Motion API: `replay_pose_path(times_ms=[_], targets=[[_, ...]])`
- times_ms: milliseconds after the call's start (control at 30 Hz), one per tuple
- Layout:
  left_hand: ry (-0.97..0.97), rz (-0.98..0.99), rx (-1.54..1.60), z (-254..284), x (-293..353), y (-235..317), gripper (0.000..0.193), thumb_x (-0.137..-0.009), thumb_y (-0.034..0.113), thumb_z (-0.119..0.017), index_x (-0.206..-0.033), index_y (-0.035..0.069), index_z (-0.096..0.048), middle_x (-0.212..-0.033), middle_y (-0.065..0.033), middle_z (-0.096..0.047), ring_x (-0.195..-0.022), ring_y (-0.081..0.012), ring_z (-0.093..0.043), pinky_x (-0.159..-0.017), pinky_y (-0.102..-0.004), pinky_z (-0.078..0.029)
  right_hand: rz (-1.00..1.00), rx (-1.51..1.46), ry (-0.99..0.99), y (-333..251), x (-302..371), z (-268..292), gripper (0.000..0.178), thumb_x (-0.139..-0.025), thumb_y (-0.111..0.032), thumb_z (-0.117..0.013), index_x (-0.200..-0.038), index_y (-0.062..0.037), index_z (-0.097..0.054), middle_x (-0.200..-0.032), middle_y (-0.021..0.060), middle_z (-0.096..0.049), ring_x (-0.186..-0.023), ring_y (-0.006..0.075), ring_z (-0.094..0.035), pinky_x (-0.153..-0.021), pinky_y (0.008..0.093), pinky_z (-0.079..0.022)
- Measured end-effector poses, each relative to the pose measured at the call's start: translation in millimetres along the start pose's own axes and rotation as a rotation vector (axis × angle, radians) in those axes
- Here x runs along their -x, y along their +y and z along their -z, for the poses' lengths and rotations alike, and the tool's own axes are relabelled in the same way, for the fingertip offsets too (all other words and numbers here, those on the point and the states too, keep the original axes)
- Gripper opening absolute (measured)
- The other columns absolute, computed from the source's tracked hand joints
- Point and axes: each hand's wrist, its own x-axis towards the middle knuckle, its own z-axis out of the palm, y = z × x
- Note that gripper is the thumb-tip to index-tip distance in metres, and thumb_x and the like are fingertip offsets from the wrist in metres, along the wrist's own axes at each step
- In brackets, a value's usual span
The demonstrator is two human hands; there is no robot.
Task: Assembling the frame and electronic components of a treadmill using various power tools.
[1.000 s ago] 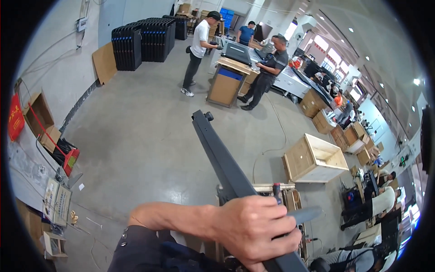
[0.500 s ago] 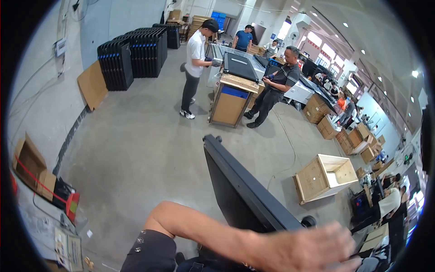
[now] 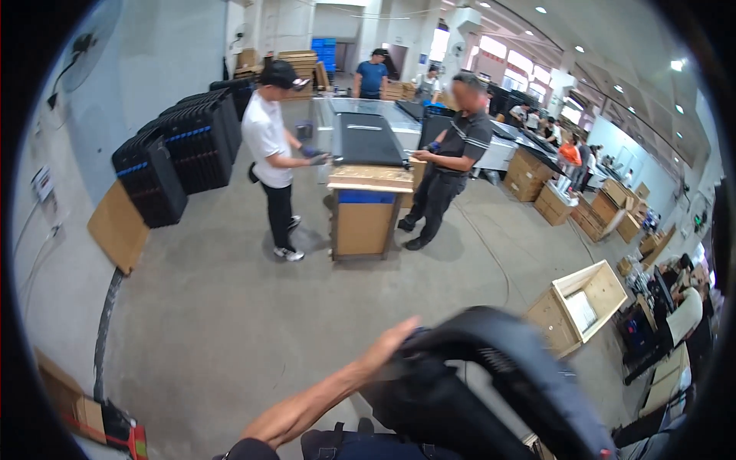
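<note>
A large black unit (image 3: 514, 356), blurred by motion, rises from the lower edge in front of me. Its top bends into a thick arch with slots along it, and a gap shows under the arch. My left hand (image 3: 391, 345) reaches up from the lower left and grips the unit's left side near the top; its fingers are partly hidden there. My right hand does not show. The lower part of the unit is cut off by the picture's edge.
Ahead, two people stand at a wooden bench (image 3: 372, 176) bearing a black panel (image 3: 368, 138). An open wooden crate (image 3: 556, 314) sits to the right, near a cable on the floor. Black units (image 3: 149, 180) line the left wall by a cardboard sheet (image 3: 119, 226).
My left hand has swung from the lower right to the unit's left side. The black unit has turned, its long straight edge giving way to the arched part. My view has shifted.
</note>
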Motion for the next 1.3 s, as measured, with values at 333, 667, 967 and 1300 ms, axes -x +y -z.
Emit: replay_pose_path(times_ms=[333, 667, 967, 1300], targets=[[0.117, 0.099, 0.509, 340, -102, -179, 0.059, -0.1, 0.052, -0.047, -0.111, -0.001, -0.068, -0.099, -0.0135, -0.07, -0.09, -0.0238, -0.066, -0.086, -0.0346, -0.052, -0.095, 0.166, 0.161, -44, -219, -79, 0.038, -0.096, -0.046, -0.063, -0.091, -0.009, -0.064, -0.095, 0.0142, -0.07, -0.093, 0.0338, -0.066, -0.088, 0.0485, -0.052], [0.175, 0.087, 0.584, 527, -313, -69, 0.066, -0.099, 0.058, -0.038, -0.103, -0.003, -0.062, -0.064, -0.0174, -0.057, -0.059, -0.0245, -0.053, -0.057, -0.0352, -0.045, -0.251, 0.216, 0.469, -43, -432, -234, 0.042, -0.096, -0.04, -0.066, -0.069, -0.0115, -0.052, -0.064, 0.0059, -0.055, -0.066, 0.0235, -0.059, -0.065, 0.0386, -0.048], [0.442, -0.149, 0.341, 627, -421, -49, 0.066, -0.106, 0.055, -0.026, -0.1, 0.001, -0.063, -0.056, -0.0122, -0.052, -0.054, -0.0226, -0.047, -0.057, -0.0338, -0.04, -0.473, 0.609, 0.217, -30, -786, -355, 0.042, -0.094, -0.041, -0.065, -0.07, -0.009, -0.053, -0.074, 0.0105, -0.064, -0.064, 0.02, -0.056, -0.061, 0.0355, -0.046], [0.405, -0.156, 0.299, 697, -528, -121, 0.068, -0.103, 0.063, -0.022, -0.107, 0.01, -0.065, -0.057, -0.0153, -0.054, -0.054, -0.0269, -0.047, -0.067, -0.0395, -0.042, -0.37, 0.771, -0.025, 9, -1035, -341, 0.05, -0.098, -0.047, -0.058, -0.075, -0.0041, -0.068, -0.068, 0.0087, -0.066, -0.06, 0.0194, -0.059, -0.059, 0.0346, -0.046]])
